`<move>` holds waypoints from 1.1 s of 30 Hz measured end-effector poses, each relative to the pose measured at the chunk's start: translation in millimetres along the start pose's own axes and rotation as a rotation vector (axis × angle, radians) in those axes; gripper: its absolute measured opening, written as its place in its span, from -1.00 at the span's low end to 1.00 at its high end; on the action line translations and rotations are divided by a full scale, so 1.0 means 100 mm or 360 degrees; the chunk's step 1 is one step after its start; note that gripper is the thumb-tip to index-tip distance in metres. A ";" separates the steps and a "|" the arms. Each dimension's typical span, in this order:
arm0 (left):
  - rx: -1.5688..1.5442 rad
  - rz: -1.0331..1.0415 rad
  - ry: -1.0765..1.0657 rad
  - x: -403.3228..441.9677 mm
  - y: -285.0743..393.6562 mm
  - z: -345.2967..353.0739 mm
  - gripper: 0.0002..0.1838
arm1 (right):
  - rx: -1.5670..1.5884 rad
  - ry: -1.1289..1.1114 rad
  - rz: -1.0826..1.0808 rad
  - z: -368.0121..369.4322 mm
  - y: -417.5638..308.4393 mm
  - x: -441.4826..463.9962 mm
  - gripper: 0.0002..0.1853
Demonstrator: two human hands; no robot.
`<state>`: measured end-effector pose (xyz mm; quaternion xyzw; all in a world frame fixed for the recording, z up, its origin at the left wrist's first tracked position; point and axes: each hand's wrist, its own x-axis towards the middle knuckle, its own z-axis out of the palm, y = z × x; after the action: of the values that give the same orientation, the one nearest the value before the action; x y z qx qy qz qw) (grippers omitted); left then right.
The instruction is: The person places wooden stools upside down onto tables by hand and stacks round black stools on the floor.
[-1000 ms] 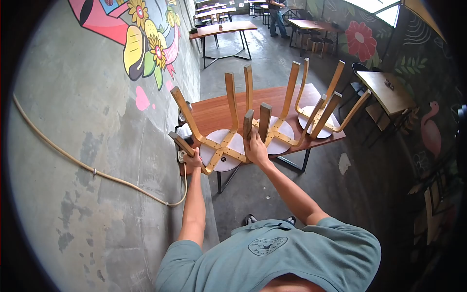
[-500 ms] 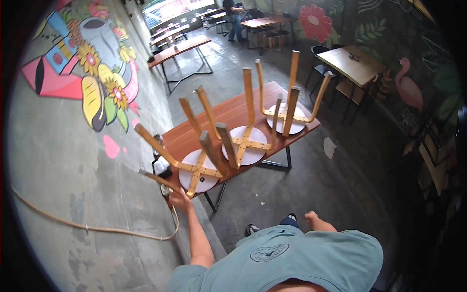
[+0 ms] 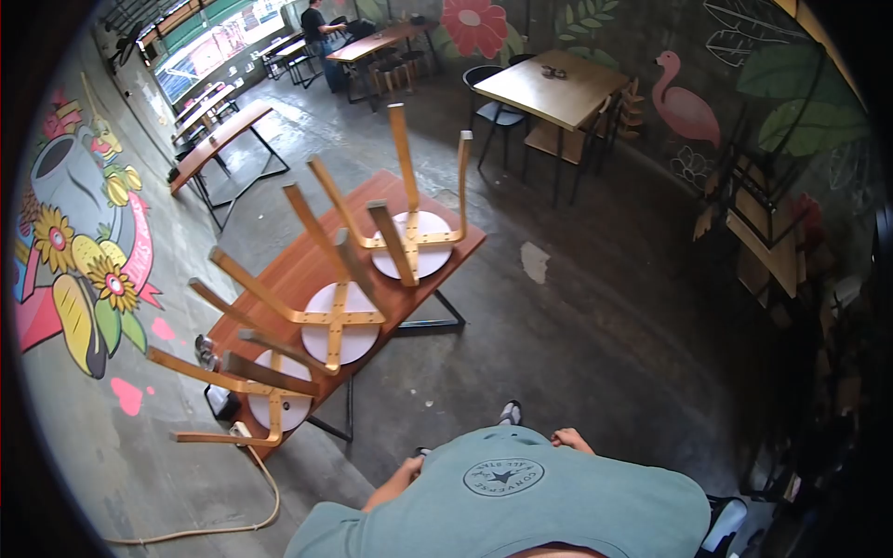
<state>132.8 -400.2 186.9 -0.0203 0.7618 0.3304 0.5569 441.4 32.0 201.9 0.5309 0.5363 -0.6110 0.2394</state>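
My left hand (image 3: 406,469) hangs low beside my shirt, apart from the furniture; its fingers are partly hidden. On the other side, my right hand (image 3: 569,438) is at waist height with its fingers loosely curled, and nothing shows in it. Ahead of me is a reddish-brown wooden table (image 3: 279,249). Three stools lie upside down on it, white seats down and wooden legs up: a near stool (image 3: 276,394) at the table's near end, a middle stool (image 3: 340,318) and a far stool (image 3: 415,240). Neither hand touches them.
A white plug (image 3: 242,431) with a beige cable (image 3: 276,498) hangs at the table's near corner by the painted wall. A square table (image 3: 549,86) with chairs stands to the right. Another person (image 3: 321,45) stands at a table far back. Folded furniture (image 3: 767,237) leans at far right.
My left hand has come away from the near stool and table corner and dropped to my side. My view has turned right, so the table and stools appear further left.
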 end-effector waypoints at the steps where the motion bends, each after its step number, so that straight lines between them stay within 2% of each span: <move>1: 0.0045 0.0070 -0.0073 0.08 0.09 0.16 -0.72 | 0.0195 0.0004 0.0068 -0.11 -0.12 0.08 -0.77; 2: -0.0400 -0.0357 0.0197 0.22 0.46 0.18 -0.72 | 0.0287 -0.0059 0.0081 -0.27 -0.31 0.02 -0.80; 3: -0.0435 -0.0348 0.0228 0.31 0.82 0.12 -0.73 | 0.0383 -0.0126 0.0088 -0.45 -0.49 -0.01 -0.83; 6: -0.0244 0.0013 0.0369 0.83 1.86 0.04 -0.72 | 0.0157 0.0141 0.0031 -0.94 -0.86 0.15 -0.86; 7: -0.0240 0.0139 0.0264 0.99 2.20 0.03 -0.74 | 0.0136 0.0193 0.0079 -1.11 -0.93 0.25 -0.86; 8: -0.0366 0.0138 0.0340 1.05 2.60 0.16 -0.76 | 0.0162 0.0174 0.0138 -1.27 -0.96 0.44 -0.86; 10: -0.0310 0.0280 0.0244 1.16 3.30 0.36 -0.72 | 0.0176 0.0172 0.0189 -1.55 -1.13 0.60 -0.85; 12: -0.0210 0.0372 0.0177 1.28 3.86 0.62 -0.72 | 0.0252 0.0232 -0.0004 -1.63 -1.52 0.60 -0.84; 13: -0.0101 0.0449 0.0115 1.38 4.07 0.72 -0.71 | 0.0251 0.0248 -0.0009 -1.70 -1.70 0.62 -0.84; 15: -0.0009 0.0404 -0.0035 1.64 4.34 0.92 -0.70 | 0.0362 0.0280 -0.0152 -1.81 -1.99 0.63 -0.83; 17: 0.0027 0.0247 -0.0168 1.97 4.44 1.04 -0.68 | 0.0403 0.0305 -0.0157 -1.94 -2.16 0.71 -0.81; 19: 0.0102 0.0017 -0.0299 2.32 4.52 1.11 -0.69 | 0.0412 0.0340 -0.0166 -2.09 -2.23 0.84 -0.80; 20: 0.0196 -0.0016 -0.0239 2.48 4.56 1.15 -0.72 | 0.0489 0.0362 -0.0156 -2.18 -2.24 0.89 -0.80; 23: 0.0705 -0.0135 -0.0300 3.24 4.80 1.22 -0.77 | 0.0750 0.0508 -0.0115 -2.40 -2.09 0.95 -0.78; 25: 0.0859 0.0038 -0.0221 3.09 5.44 1.25 -0.75 | 0.1014 0.0549 0.0018 -2.47 -1.93 0.93 -0.77; 27: 0.0574 0.0055 -0.0229 3.21 6.02 1.31 -0.72 | 0.1129 0.0600 0.0177 -2.49 -1.86 0.88 -0.78; 29: 0.0320 0.0196 -0.0395 3.50 6.61 1.35 -0.70 | 0.0217 0.0711 -0.0250 -2.48 -1.88 0.74 -0.76; 31: 0.0321 0.0340 -0.0196 3.73 7.17 1.42 -0.66 | 0.0433 0.0807 0.0246 -2.48 -1.44 1.51 -0.73; 32: 0.0276 0.0421 -0.0149 3.77 7.44 1.42 -0.65 | 0.0401 0.0793 0.0262 -2.60 -1.49 1.69 -0.73; 33: 0.0191 0.0395 -0.0139 3.81 7.68 1.42 -0.66 | 0.0234 0.0791 0.0117 -2.71 -1.53 1.84 -0.73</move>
<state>-199.2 402.8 204.5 0.1216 0.7519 0.3511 0.5446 356.3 376.7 134.3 0.6998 0.5132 -0.4900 0.0830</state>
